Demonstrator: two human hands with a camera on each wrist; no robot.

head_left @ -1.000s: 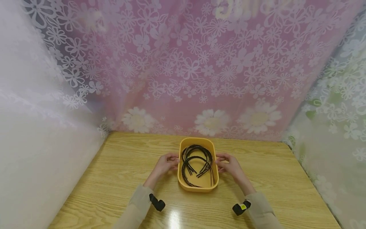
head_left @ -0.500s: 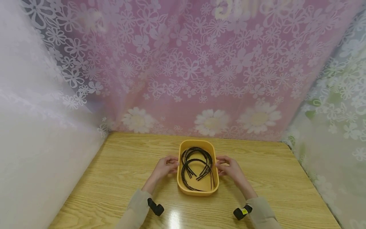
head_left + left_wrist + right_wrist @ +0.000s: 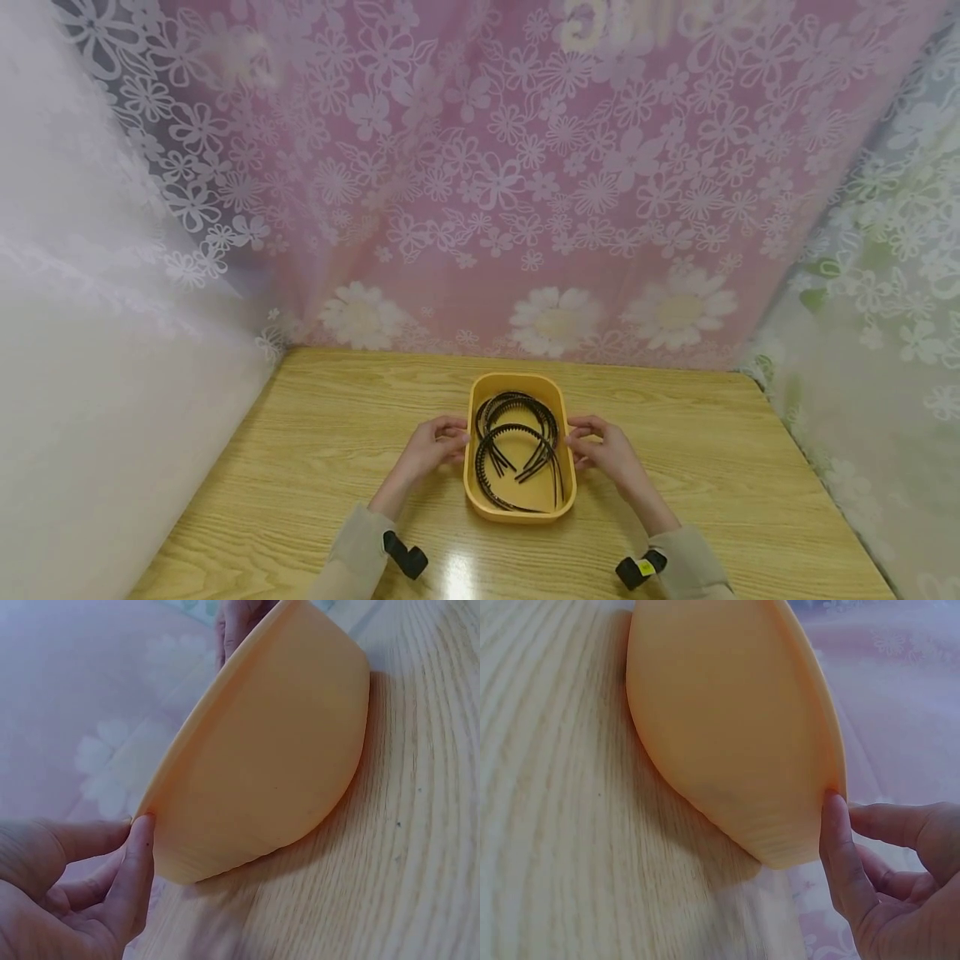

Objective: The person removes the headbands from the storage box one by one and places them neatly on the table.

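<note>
Prob. light and fairly stiff: yellow-orange, rounded-rectangular plastic tub (image 3: 262,742), w/ thin walls, maybe flexing a bit under a hard squeeze. Not fragile by the look of it; smooth, so poss. slippery w/ only fingertips on it. Best held by both long sides, approx. opposite, to stay level; loose load inside, black toothed plastic headbands (image 3: 513,427), likely to slide if tipped. Pinching the rim on one long side w/ L hand (image 3: 435,443), same on the other w/ R hand (image 3: 607,447); fingertips only, no full wrap. Sitting, apparently, on the pale wood-grain desk (image 3: 352,396), roughly midway btwn. L and R edges, short of the far edge, well apart from both far corners. Plain outside, w/ rounded corners, slight lip at rim, walls narrowing twds. base; inside, thin dark arcs overlapping, exact no. hard to tell.
</note>
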